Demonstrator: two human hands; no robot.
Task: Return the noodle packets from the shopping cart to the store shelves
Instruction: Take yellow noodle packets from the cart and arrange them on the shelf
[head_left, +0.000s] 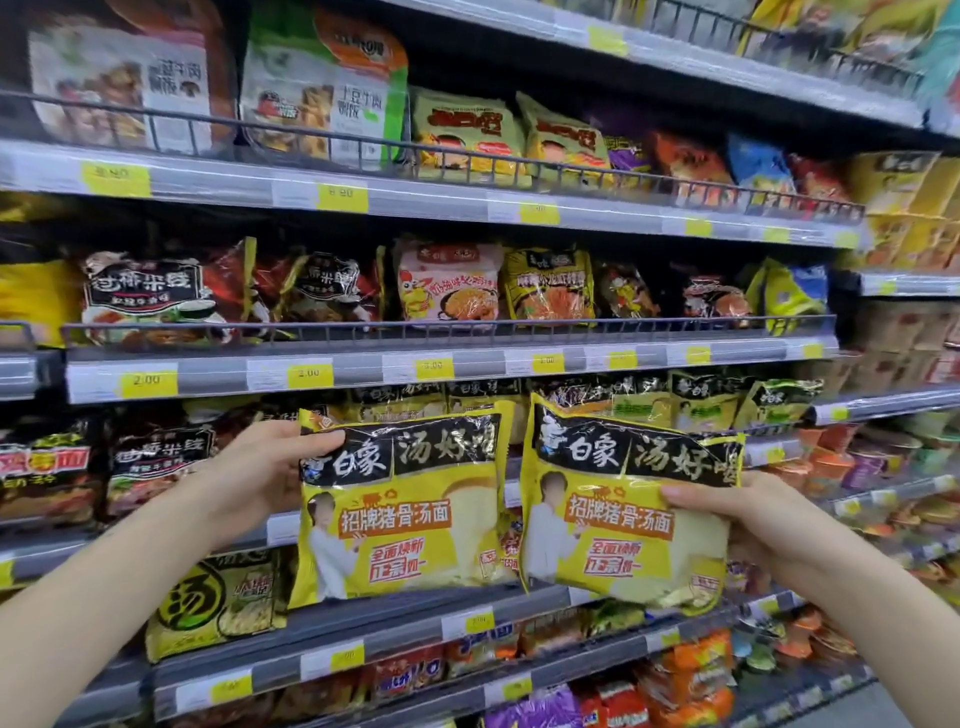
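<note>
I hold two matching yellow-and-black noodle packets up in front of the store shelves. My left hand (260, 467) grips the left packet (405, 504) by its upper left corner, thumb on the front. My right hand (748, 525) grips the right packet (623, 509) at its right edge, thumb across the front. The two packets hang side by side, nearly touching. Directly behind them a shelf row (649, 400) holds more packets of the same yellow-and-black design. The shopping cart is out of view.
Several shelf tiers with wire front rails (447, 327) and yellow price tags (148, 382) are packed with noodle packets. Cup noodles (857, 462) fill the shelves at the right. A yellow-green packet (213, 603) stands on the shelf below my left hand.
</note>
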